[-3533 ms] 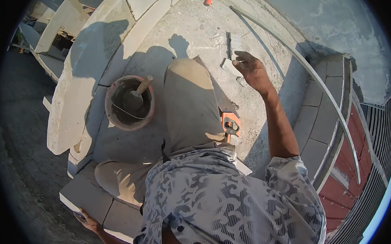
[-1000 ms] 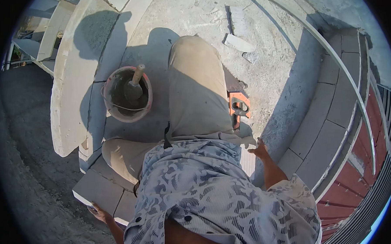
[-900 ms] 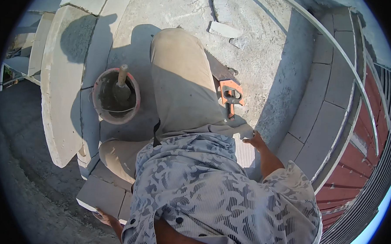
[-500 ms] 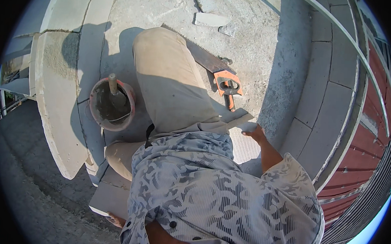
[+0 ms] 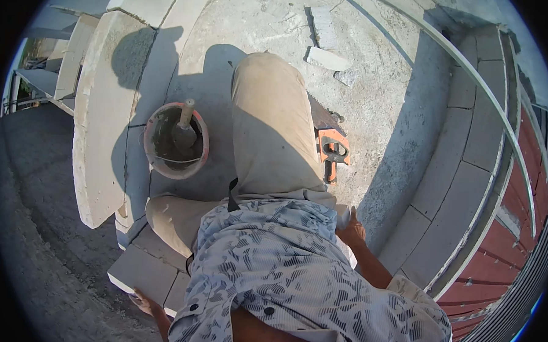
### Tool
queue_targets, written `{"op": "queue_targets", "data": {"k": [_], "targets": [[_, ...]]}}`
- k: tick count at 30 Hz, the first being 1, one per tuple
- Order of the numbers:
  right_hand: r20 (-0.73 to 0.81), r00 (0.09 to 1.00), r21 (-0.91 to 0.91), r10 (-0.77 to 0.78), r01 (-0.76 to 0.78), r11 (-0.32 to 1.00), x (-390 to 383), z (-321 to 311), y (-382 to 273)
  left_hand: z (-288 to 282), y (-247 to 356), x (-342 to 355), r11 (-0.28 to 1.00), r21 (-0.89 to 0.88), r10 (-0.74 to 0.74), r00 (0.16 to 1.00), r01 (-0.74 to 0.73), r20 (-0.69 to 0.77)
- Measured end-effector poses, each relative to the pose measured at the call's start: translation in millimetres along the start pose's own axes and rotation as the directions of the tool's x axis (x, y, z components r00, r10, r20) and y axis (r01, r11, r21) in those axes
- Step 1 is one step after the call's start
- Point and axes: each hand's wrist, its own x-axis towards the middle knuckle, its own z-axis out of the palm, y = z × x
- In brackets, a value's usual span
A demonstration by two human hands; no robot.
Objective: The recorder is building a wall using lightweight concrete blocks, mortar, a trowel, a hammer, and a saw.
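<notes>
At the lower left, my left hand (image 5: 141,301) has its fingers at the lower edge of a pale grey building block (image 5: 140,268), close to its corner. My right hand (image 5: 352,230) is beside my right hip, closed against the end of a pale block (image 5: 343,217). My shirt and thigh cover most of that block, and some fingers are partly hidden. A hand saw (image 5: 333,148) with an orange and black handle lies on the floor beyond my right hand, its blade partly behind my knee. Whether both hands touch one block cannot be seen.
Left of my knee stands a round bucket (image 5: 149,147) of grey mortar with a wooden-handled trowel (image 5: 186,119) in it. Low block walls (image 5: 451,172) run along both sides. Broken block pieces (image 5: 328,59) lie ahead. A pale curved strip (image 5: 474,71) crosses the upper right.
My view has shifted, so the bucket and saw appear lower and further right. My right hand sits closer to my hip, and less of the block beside it shows. More of my left hand is visible.
</notes>
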Motion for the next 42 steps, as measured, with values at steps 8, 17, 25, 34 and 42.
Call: {"op": "queue_targets", "data": {"k": [8,17,25,34,42], "targets": [[0.040,0.973,0.058,-0.228,0.225,0.973,58.1,-0.1,54.5,13.6,9.2,-7.3,0.982,0.102,0.160,0.987,-0.161,0.021],[-0.048,0.919,-0.270,-0.391,0.365,0.891,-1.6,-162.7,-37.4,4.7,8.6,-22.1,0.991,0.121,0.071,0.996,-0.064,-0.052],[-0.676,0.523,-0.212,-0.519,0.537,0.817,-68.1,-314.9,-131.4,-0.3,40.9,-34.4,0.997,0.020,0.073,0.996,-0.072,-0.053],[-0.803,-0.126,-0.372,-0.583,0.869,0.325,-161.0,-432.6,-290.5,-4.1,50.8,-42.6,0.997,-0.071,0.009,1.000,-0.011,-0.028],[-0.665,-0.242,-0.102,-0.707,0.967,-0.235,-232.8,-395.2,-428.9,5.7,61.4,-52.9,0.991,-0.049,0.114,0.976,-0.125,-0.186]]}}
